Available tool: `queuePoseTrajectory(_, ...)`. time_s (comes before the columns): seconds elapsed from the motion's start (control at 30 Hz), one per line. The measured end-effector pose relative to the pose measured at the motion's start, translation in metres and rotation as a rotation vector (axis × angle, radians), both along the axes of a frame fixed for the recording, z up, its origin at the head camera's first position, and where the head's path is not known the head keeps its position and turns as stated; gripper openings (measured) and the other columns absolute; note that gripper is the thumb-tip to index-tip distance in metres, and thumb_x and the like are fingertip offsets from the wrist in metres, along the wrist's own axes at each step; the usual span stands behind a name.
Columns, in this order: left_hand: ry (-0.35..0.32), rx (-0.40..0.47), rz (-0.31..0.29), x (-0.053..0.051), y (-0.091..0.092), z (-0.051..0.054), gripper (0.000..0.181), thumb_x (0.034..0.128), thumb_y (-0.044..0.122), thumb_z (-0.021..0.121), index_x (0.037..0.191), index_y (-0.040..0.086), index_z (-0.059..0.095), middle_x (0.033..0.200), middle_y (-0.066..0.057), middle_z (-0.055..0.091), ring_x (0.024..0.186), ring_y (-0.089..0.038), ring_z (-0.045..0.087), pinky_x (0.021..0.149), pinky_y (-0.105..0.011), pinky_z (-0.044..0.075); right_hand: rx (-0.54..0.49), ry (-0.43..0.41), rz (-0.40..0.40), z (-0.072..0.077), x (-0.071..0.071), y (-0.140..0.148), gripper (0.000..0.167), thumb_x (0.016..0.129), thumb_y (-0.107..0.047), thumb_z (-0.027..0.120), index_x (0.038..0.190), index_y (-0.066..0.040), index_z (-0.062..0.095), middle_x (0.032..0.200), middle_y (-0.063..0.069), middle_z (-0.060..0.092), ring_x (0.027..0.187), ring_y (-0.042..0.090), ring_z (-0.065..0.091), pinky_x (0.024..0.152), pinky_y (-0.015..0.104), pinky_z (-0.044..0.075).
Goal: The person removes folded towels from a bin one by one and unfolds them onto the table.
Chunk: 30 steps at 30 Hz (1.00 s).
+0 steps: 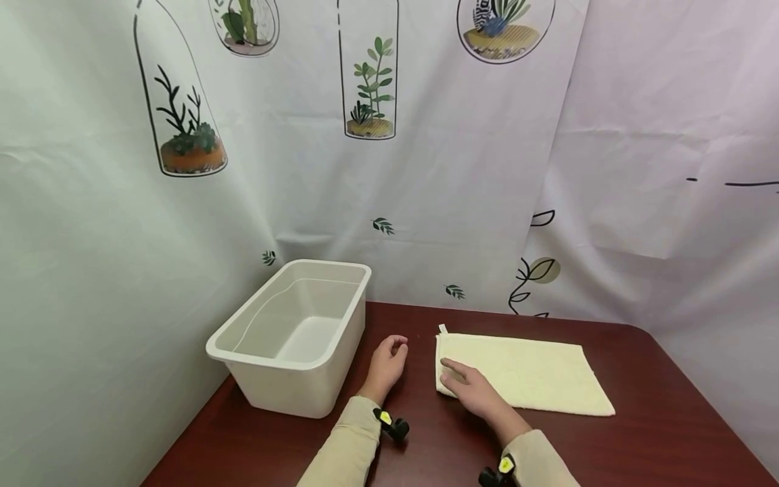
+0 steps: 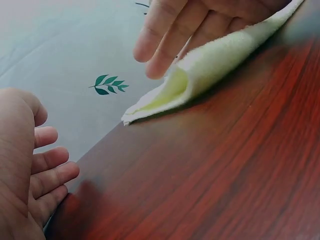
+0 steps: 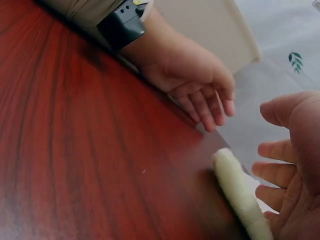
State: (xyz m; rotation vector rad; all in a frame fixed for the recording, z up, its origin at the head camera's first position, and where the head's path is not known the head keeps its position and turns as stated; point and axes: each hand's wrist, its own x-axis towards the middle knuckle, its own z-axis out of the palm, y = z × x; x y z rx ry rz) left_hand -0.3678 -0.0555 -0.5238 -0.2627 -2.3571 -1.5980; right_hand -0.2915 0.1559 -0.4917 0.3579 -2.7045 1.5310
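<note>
A pale yellow folded towel [image 1: 535,372] lies flat on the dark red table, a small white tag at its far left corner. My right hand [image 1: 477,391] hovers at the towel's left end, fingers loosely extended and holding nothing; whether it touches the cloth I cannot tell. In the left wrist view the towel's folded edge [image 2: 215,65] shows beneath the right hand's fingers [image 2: 160,40]. My left hand [image 1: 386,364] is between the white bin and the towel, its fingers relaxed with nothing in them. The right wrist view shows the left hand [image 3: 192,80] apart from the towel.
An open white plastic bin [image 1: 286,379] stands at the table's left, with its inside bare. Behind the wooden table [image 1: 426,446] hangs a white curtain [image 1: 456,169] printed with plants. Each wrist wears a small black camera [image 1: 395,427].
</note>
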Motion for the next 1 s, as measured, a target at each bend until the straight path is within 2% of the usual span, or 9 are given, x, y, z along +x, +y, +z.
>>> queuePoseTrajectory(0.17,0.001,-0.019,-0.01,0.002,0.001,0.001,0.019,0.1004,0.013,0.059,0.115,0.004,0.068,0.105,-0.008,0.065,0.092,-0.021,0.061,0.08,-0.04,0.051,-0.037,0.061,0.046,0.001,-0.002,0.015,0.044,0.103,-0.021,0.059,0.14,0.002,0.057,0.142,0.025,0.055,0.135,0.043,0.048,0.109,0.058,0.039)
queuePoseTrajectory(0.23,-0.012,-0.032,-0.015,0.002,0.003,0.002,0.02,0.1003,0.014,0.059,0.115,0.005,0.068,0.108,-0.008,0.065,0.096,-0.023,0.062,0.083,-0.042,0.051,-0.019,0.095,0.038,0.001,-0.005,0.027,0.044,0.104,-0.021,0.059,0.141,0.003,0.056,0.141,0.025,0.056,0.132,0.043,0.051,0.108,0.056,0.04)
queuePoseTrajectory(0.43,-0.02,-0.166,-0.055,0.004,0.015,0.007,0.024,0.0992,0.017,0.059,0.119,0.007,0.068,0.118,-0.009,0.064,0.108,-0.027,0.063,0.093,-0.046,0.051,0.13,0.181,-0.088,0.001,-0.012,0.079,0.044,0.105,-0.022,0.056,0.142,0.001,0.055,0.14,0.025,0.057,0.13,0.045,0.052,0.106,0.058,0.042)
queuePoseTrajectory(0.6,-0.058,-0.257,-0.101,0.008,0.032,0.015,0.027,0.0998,0.019,0.058,0.121,0.007,0.068,0.122,-0.011,0.063,0.11,-0.027,0.061,0.095,-0.046,0.051,0.177,0.165,-0.188,0.001,-0.009,0.118,0.045,0.106,-0.022,0.054,0.143,0.003,0.053,0.141,0.029,0.054,0.132,0.05,0.047,0.106,0.062,0.039)
queuePoseTrajectory(0.73,-0.067,-0.357,-0.141,0.012,0.046,0.018,0.034,0.102,0.022,0.055,0.13,0.005,0.065,0.133,-0.013,0.059,0.121,-0.028,0.059,0.101,-0.046,0.048,0.212,0.148,-0.26,-0.003,-0.007,0.143,0.046,0.106,-0.024,0.053,0.142,0.003,0.053,0.142,0.031,0.051,0.133,0.052,0.044,0.105,0.063,0.039)
queuePoseTrajectory(0.9,-0.021,-0.483,-0.235,0.016,0.065,0.02,0.042,0.1028,0.023,0.052,0.141,0.006,0.058,0.149,-0.016,0.049,0.139,-0.034,0.046,0.113,-0.049,0.038,0.258,0.106,-0.342,-0.011,-0.002,0.174,0.05,0.106,-0.031,0.051,0.145,0.0,0.051,0.143,0.035,0.047,0.13,0.055,0.045,0.101,0.066,0.039)
queuePoseTrajectory(1.0,-0.028,-0.559,-0.28,0.018,0.076,0.022,0.046,0.1041,0.026,0.048,0.146,0.009,0.054,0.155,-0.015,0.044,0.146,-0.035,0.036,0.118,-0.051,0.03,0.286,0.085,-0.366,-0.018,0.001,0.187,0.052,0.105,-0.031,0.051,0.147,0.0,0.048,0.144,0.037,0.044,0.13,0.057,0.042,0.1,0.069,0.037)
